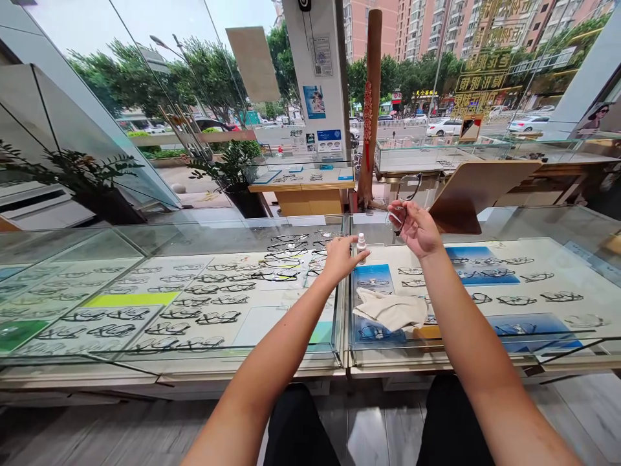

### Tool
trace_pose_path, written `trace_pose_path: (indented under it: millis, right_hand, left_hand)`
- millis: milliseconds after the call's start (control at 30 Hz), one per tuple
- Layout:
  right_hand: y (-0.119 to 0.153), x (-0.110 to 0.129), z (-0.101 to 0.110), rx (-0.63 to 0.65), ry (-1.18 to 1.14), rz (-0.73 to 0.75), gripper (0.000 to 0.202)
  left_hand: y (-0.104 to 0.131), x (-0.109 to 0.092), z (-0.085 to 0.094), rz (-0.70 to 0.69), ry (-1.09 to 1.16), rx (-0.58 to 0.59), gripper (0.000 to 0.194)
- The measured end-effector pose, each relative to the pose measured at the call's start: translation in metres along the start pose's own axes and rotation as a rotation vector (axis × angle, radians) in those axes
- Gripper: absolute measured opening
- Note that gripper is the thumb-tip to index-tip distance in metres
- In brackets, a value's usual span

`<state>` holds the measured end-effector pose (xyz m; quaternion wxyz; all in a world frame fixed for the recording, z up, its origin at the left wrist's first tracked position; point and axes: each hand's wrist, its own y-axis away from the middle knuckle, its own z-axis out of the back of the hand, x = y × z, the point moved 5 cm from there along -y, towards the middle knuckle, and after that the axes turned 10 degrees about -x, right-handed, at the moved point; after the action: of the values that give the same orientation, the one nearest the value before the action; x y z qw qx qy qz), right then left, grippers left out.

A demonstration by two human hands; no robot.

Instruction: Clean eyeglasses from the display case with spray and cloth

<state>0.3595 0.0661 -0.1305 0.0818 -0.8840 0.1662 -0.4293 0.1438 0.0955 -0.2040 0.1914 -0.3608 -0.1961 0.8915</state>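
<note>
glossy glass counter top, soft matt cloth (cream), smooth plastic spray bottle, thin-rimmed clear-lensed glasses
</note>
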Motion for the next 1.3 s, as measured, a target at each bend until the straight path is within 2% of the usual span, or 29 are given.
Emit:
trace_pose_path:
  millis: [100, 167, 267, 400, 500, 567, 667, 833, 933, 1100, 1200, 1300]
  right_hand:
    - [0.001, -0.003, -0.003, 0.003, 0.019, -0.023, 0.038]
    - [0.002, -0.005, -0.004, 0.002, 0.036, -0.034, 0.039]
    - [0.004, -0.010, -0.007, 0.005, 0.059, -0.063, 0.039]
    - [0.011, -0.023, -0.015, 0.029, 0.152, -0.129, 0.042]
    - [0.017, -0.035, -0.021, 0.055, 0.243, -0.169, 0.044]
    - [0.021, -0.043, -0.025, 0.073, 0.284, -0.198, 0.045]
    - [0.028, -0.053, -0.030, 0.101, 0.317, -0.234, 0.046]
    - [0.035, -0.064, -0.036, 0.154, 0.358, -0.275, 0.044]
    - [0.037, -0.068, -0.037, 0.173, 0.380, -0.288, 0.045]
    - [0.041, -0.069, -0.039, 0.225, 0.397, -0.317, 0.046]
    - [0.043, -0.069, -0.041, 0.241, 0.390, -0.331, 0.046]
    - [0.042, -0.066, -0.040, 0.242, 0.361, -0.340, 0.045]
  left_hand:
    - [-0.002, 0.002, -0.003, -0.008, -0.043, 0.017, 0.025]
    - [-0.004, 0.000, 0.002, -0.020, 0.066, -0.028, 0.020]
    - [-0.008, -0.002, 0.015, 0.051, 0.520, -0.048, 0.024]
    - [-0.010, -0.005, 0.032, 0.330, 1.144, 0.034, 0.037]
    - [-0.006, -0.013, 0.045, 0.423, 1.393, 0.135, 0.037]
    - [-0.004, -0.017, 0.050, 0.450, 1.459, 0.190, 0.048]
    - [-0.004, -0.014, 0.050, 0.462, 1.399, 0.159, 0.067]
    - [-0.009, 0.003, 0.046, 0.337, 1.031, -0.129, 0.057]
    - [-0.010, 0.006, 0.045, 0.211, 0.780, -0.208, 0.055]
    - [-0.008, 0.005, 0.043, 0.126, 0.636, -0.169, 0.051]
    - [-0.007, 0.001, 0.044, 0.099, 0.651, -0.122, 0.052]
    - [-0.007, -0.001, 0.044, 0.131, 0.722, -0.081, 0.053]
